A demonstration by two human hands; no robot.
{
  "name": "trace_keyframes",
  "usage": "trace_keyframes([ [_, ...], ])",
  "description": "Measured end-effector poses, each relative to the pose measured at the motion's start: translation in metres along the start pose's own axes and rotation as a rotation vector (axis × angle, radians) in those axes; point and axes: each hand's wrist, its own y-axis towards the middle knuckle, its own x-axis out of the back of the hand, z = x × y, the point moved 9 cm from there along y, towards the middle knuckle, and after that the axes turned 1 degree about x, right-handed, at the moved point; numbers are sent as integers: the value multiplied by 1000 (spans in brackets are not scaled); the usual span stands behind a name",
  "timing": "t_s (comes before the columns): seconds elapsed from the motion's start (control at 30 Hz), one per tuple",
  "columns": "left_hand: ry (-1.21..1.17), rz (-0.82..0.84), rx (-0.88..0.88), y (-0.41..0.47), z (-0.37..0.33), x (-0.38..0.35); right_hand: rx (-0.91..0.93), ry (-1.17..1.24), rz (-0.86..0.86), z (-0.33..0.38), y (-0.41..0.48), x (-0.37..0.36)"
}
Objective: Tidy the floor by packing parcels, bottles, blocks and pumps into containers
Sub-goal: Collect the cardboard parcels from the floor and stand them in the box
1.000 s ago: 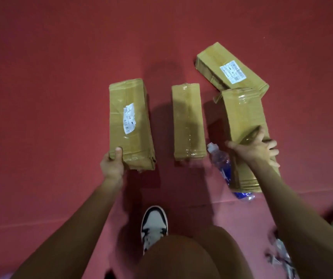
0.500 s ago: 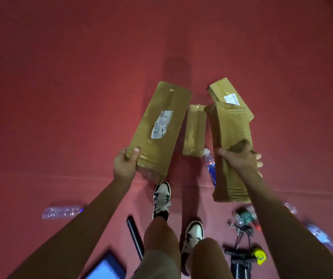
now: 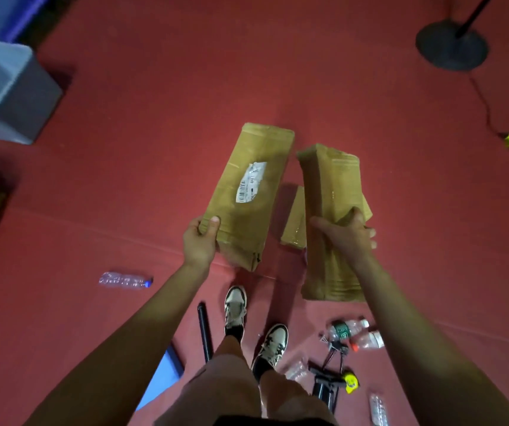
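Item 1, labelled parcel (image 3: 253,195): long brown carton with a white barcode sticker, raised off the red floor (image 3: 154,149) and tilted so its far end leans right; taken here as the reference for everything else. Left hand (image 3: 199,241): at its near left corner, thumb pressed on the top face, fingers curled underneath and out of sight. Item 2, plain parcel (image 3: 330,186): just right of the labelled parcel and apart from it, also raised; taped, creased and soft-looking. Right hand (image 3: 345,238): clamped round its middle, thumb spread across the top, fingertips wrapped over the right edge. Item 3, small parcel (image 3: 294,222): flat on the floor, showing in the gap between the two held ones. Item 4, grey bin (image 3: 31,96): far to the upper left of the labelled parcel, open-topped, the likeliest container. Loose stock: one bottle (image 3: 125,279) to the lower left; a cluster of bottles (image 3: 351,332) and a black pump (image 3: 330,385) to the lower right, near the person's shoes (image 3: 235,305). Step in hand, as judged: carrying both cartons to a container. Handling notes: a corner hold on a long carton lets the far end droop, so sliding the left hand nearer the middle would steady it. Turn left toward the bin, keep the two cartons from knocking together, step clear of the bottle, and lower each carton end-first, one at a time. The small parcel waits for a later trip.
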Motion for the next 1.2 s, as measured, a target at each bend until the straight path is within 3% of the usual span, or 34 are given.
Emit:
trace_keyframes([
  [0.23,-142,-130,15,-18,-22,78,138,-43,51,61,-60,-29],
  [0.63,-259,-409,54,-47,-3,296,333,-150,301,157,-173,-169],
  [0.9,-348,-618,27,-77,1,429,480,-270,373,217,-258,-255],
  [1.2,-548,-816,57,-88,16,520,638,-328,514,286,-301,-346],
])
